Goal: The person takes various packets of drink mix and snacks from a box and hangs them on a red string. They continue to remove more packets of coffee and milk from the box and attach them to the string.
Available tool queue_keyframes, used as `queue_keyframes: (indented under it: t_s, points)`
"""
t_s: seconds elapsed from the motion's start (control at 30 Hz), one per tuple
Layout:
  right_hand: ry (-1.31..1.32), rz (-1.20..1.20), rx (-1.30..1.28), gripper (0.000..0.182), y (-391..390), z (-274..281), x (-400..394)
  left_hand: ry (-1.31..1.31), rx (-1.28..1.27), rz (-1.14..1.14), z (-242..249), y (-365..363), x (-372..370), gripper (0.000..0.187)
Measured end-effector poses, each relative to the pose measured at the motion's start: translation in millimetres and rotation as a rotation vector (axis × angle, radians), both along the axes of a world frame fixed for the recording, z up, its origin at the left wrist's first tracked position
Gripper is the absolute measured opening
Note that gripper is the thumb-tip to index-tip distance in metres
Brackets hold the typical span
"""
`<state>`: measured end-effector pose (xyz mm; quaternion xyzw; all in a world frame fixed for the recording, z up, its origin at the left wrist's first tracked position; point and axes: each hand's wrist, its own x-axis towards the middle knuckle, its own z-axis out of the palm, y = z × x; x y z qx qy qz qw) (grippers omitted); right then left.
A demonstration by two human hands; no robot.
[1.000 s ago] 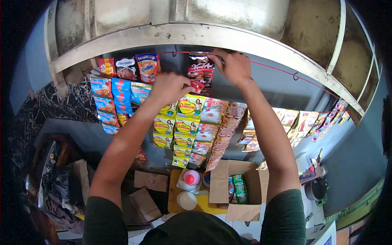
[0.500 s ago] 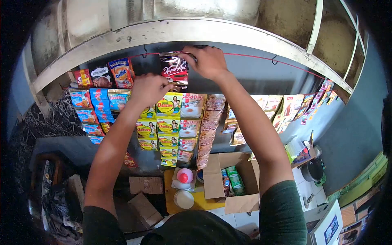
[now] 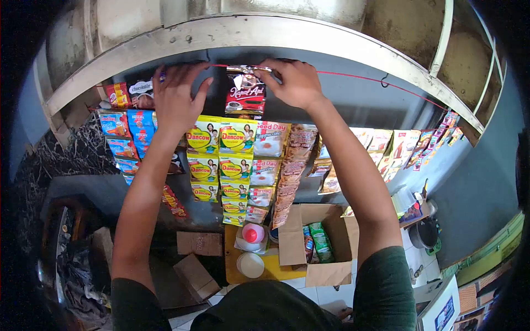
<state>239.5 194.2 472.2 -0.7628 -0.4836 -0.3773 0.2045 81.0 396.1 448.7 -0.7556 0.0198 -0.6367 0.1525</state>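
Note:
A dark red coffee sachet [image 3: 246,95] marked Kapal Api hangs at the red string [image 3: 353,75], its silver top edge folded up at the string. The fingers of my right hand [image 3: 297,84] are closed on the sachet's top right corner. My left hand [image 3: 181,92] is up at the string to the left, with thumb and fingers apart and holding nothing; it covers the sachets behind it. Below the coffee sachet hang yellow Dancow milk sachet strips [image 3: 236,136] and a Good Day cappuccino strip [image 3: 269,172]. A chocolate drink sachet [image 3: 140,95] hangs left of my left hand.
A pale metal beam [image 3: 276,30] runs overhead, with a black hook [image 3: 385,80] below it. More sachet strips [image 3: 400,146] hang at right. Below are an open cardboard box [image 3: 329,274] holding green packets, a pink-and-white container [image 3: 253,234] and a yellow table [image 3: 234,270].
My left hand has let go of the coffee sachet's side, moved left and spread its fingers. My right hand stays at the sachet's top corner. The view has shifted slightly.

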Motion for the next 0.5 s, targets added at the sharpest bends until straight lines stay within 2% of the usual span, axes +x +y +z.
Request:
queue_keyframes:
  t_s: [0.1, 0.27, 0.37, 0.43, 0.5]
  points:
    - [0.016, -0.009, -0.005, 0.032, -1, 2, -4, 0.073, -0.101, -0.032, 2, 5, 0, 0.027]
    - [0.01, 0.057, 0.032, 0.028, -5, 11, -11, 0.006, -0.065, 0.081, 8, 26, 7, 0.032]
    - [-0.001, 0.069, 0.066, 0.029, -7, 18, -14, 0.004, 0.014, 0.028, 18, 31, 0, 0.023]
    - [-0.047, 0.112, 0.126, 0.029, -8, 24, -14, 0.093, -0.101, -0.037, 20, 32, -6, 0.024]
    - [-0.01, 0.074, 0.078, 0.03, -12, 26, -20, 0.17, -0.15, -0.067, 25, 26, -16, 0.022]
